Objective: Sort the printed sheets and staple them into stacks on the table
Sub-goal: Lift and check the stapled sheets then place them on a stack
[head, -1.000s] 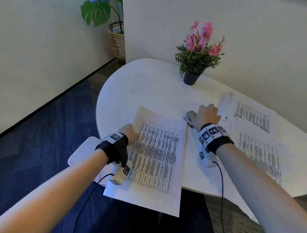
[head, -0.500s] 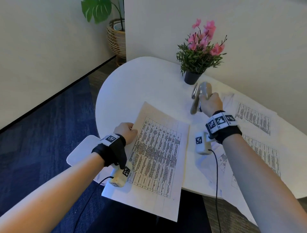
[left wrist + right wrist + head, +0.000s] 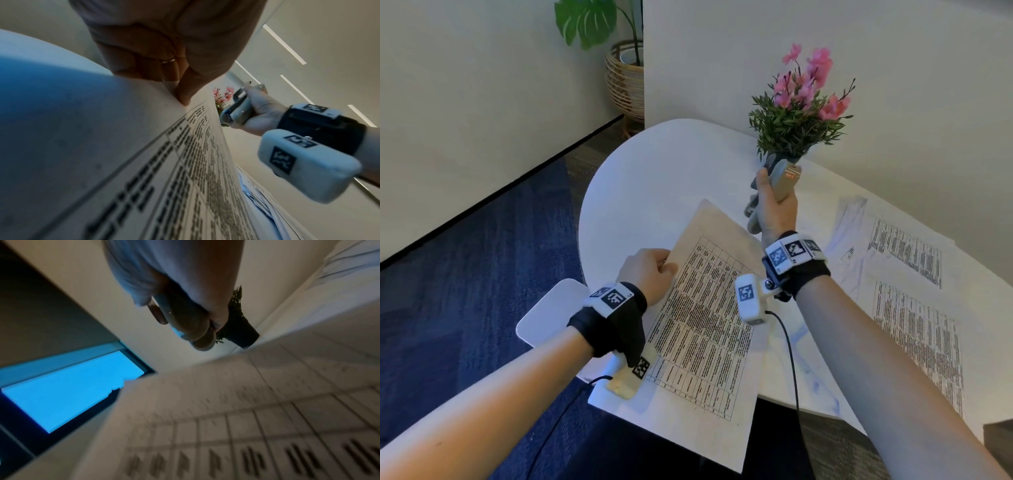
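A stack of printed sheets (image 3: 705, 325) with a table of text is lifted at an angle over the near edge of the white table (image 3: 664, 171). My left hand (image 3: 650, 274) pinches its left edge, thumb on top (image 3: 185, 95). My right hand (image 3: 774, 202) grips a grey stapler (image 3: 782, 178) upright in the air beyond the stack's far corner, in front of the flower pot. The stapler (image 3: 238, 108) shows its metal jaw toward the sheets. More printed sheets (image 3: 907, 281) lie spread on the table at the right.
A pot of pink flowers (image 3: 801, 113) stands at the back of the table against the wall. A white chair seat (image 3: 544, 315) sits under my left wrist. A basket planter (image 3: 625, 82) stands on the floor at the back; blue carpet (image 3: 465, 274) lies left.
My right hand picked the stapler up from the table and raised it toward the flower pot. My left hand lifted and tilted the stack's left edge.
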`<move>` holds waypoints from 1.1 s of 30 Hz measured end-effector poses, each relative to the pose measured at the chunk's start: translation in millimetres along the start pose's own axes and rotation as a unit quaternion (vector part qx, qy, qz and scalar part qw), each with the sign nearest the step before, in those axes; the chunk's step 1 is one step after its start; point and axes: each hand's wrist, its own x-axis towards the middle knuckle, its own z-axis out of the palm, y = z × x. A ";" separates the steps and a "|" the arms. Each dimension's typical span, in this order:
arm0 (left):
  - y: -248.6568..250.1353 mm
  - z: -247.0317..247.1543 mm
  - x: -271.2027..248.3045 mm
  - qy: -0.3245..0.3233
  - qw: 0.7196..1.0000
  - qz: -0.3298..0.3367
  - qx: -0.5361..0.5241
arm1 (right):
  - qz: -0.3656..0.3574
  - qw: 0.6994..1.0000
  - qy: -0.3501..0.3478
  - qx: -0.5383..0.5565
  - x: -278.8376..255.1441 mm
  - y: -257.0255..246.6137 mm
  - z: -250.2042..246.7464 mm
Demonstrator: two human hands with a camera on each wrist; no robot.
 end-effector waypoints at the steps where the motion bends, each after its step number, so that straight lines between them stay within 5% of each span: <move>1: 0.4 0.4 -0.7 0.004 1.000 0.008 0.000 | -0.006 1.000 -0.003 0.001 0.3 3.4 2.7; 15: 1.7 8.7 2.4 0.001 0.998 0.043 0.041 | 0.036 0.994 -0.099 -0.013 -8.0 -0.4 30.5; 33: -4.6 12.3 2.9 -0.021 0.997 0.037 0.068 | 0.034 0.999 0.012 -0.024 -9.2 13.1 37.9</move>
